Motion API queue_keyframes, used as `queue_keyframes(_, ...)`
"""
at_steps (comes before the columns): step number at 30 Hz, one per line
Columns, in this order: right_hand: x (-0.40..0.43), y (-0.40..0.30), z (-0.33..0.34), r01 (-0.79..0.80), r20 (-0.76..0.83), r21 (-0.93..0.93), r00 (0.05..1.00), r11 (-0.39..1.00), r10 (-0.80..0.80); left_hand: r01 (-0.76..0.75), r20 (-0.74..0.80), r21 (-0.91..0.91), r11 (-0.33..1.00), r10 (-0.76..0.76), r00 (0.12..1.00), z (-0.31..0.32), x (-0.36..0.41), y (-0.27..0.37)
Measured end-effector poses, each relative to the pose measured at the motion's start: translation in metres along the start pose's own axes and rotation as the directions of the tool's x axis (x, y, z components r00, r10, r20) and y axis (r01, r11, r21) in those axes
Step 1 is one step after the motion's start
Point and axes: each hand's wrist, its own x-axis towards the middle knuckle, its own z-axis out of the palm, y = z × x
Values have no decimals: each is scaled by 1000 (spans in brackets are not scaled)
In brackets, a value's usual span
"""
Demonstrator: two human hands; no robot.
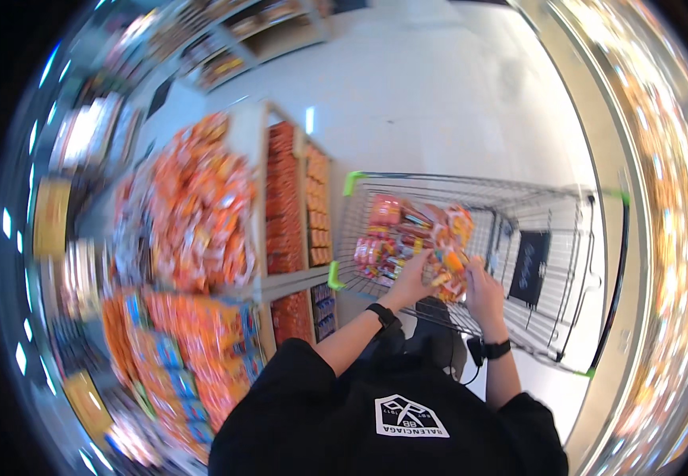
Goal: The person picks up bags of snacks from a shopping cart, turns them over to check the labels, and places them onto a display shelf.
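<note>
A wire shopping cart (466, 178) with green corner pieces stands sideways before me. My left hand (408, 284) reaches over its near side and pinches the left edge of a shiny orange, red and yellow plastic packet (452, 262). From the other side, my right hand (485, 290) grips the same packet by its right edge. Beneath and left of it, several packaged goods lie in the cart, among them a pink package (386, 209) and red-and-pink packs (368, 253). Blur hides what the packet contains.
At my left stands a display with a heap of orange packets (207, 208) and orange bags (195, 339) below. Red packs fill its end shelf (284, 202). A long, blurred shelf of goods (671, 238) runs along the right. Pale floor (415, 107) stretches beyond the cart.
</note>
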Motion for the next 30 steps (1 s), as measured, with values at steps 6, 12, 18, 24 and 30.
queue_keyframes(6, -20, -173, -22, 364, 142, 99, 916, 926, -375, -237, -146, 0, 971, 235, 961, -121, -103, 47)
queue_keyframes(12, -24, -288, 4, 440, 64, 591, 810, 676, -583, -157, -244, -212, 965, 104, 964, -207, -230, 66)
queue_keyframes(18, -32, -364, 77, 314, -76, 767, 910, 559, -407, -53, -503, -333, 941, -130, 855, -222, -310, 64)
queue_keyframes(24, -33, -392, 109, -374, 632, 773, 383, 513, -674, -305, -822, -470, 828, -286, 492, -241, -331, 108)
queue_keyframes(30, -37, -410, 123, -388, 694, 716, 301, 581, -654, -592, -863, -499, 633, -423, 275, -226, -332, 121)
